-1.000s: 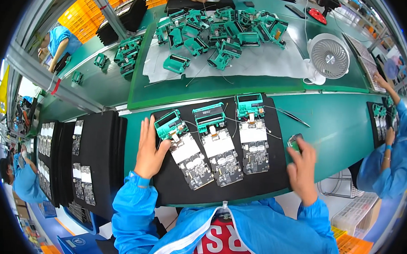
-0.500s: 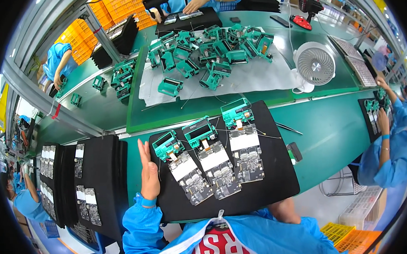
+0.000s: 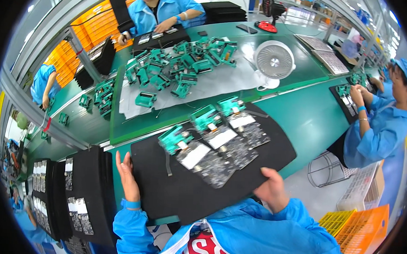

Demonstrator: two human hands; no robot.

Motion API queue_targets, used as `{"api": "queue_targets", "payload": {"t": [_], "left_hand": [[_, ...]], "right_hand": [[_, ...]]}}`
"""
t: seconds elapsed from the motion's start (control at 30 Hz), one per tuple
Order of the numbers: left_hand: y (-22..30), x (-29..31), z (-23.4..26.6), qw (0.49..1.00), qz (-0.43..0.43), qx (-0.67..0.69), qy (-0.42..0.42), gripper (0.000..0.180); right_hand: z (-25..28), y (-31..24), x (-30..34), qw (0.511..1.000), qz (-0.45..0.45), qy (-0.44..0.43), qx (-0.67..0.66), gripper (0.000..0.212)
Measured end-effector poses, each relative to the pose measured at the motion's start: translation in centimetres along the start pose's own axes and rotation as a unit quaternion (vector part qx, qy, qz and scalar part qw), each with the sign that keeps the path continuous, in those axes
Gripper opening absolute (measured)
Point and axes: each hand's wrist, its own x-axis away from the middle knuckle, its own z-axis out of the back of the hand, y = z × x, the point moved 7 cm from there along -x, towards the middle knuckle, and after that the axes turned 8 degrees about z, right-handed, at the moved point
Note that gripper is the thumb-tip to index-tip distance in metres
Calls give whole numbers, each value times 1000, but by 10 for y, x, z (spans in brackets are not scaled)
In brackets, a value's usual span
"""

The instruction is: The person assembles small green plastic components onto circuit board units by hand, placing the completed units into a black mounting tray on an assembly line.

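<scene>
Head view: three dark circuit boards [image 3: 237,152], each with a smooth white patch, are laid aslant on a matte, round-cornered black mat [image 3: 164,193], each apparently already paired with a boxy green housing [image 3: 206,118] at its far end; beyond the mat, a loose heap of housings [image 3: 187,60] is left on a white sheet [image 3: 209,88]. At the mat's left edge the left hand [image 3: 129,183] is held with fingers extended, nothing clasped; at its near right edge the right hand [image 3: 273,191] is placed thumb uppermost, its grip not discernible.
</scene>
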Motion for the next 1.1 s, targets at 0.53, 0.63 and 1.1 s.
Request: {"api": "queue_targets", "payload": {"t": [0.53, 0.63, 1.1], "left_hand": [[2, 2, -9, 996, -36, -78, 11, 46], [6, 1, -16, 995, -32, -90, 10, 45], [71, 69, -21, 963, -132, -231, 37, 51]], "right_hand": [[241, -340, -23, 871, 428, 238, 26, 51], [252, -361, -12, 720, 519, 391, 244, 63], [-197, -28, -118, 549, 176, -405, 710, 32]]}}
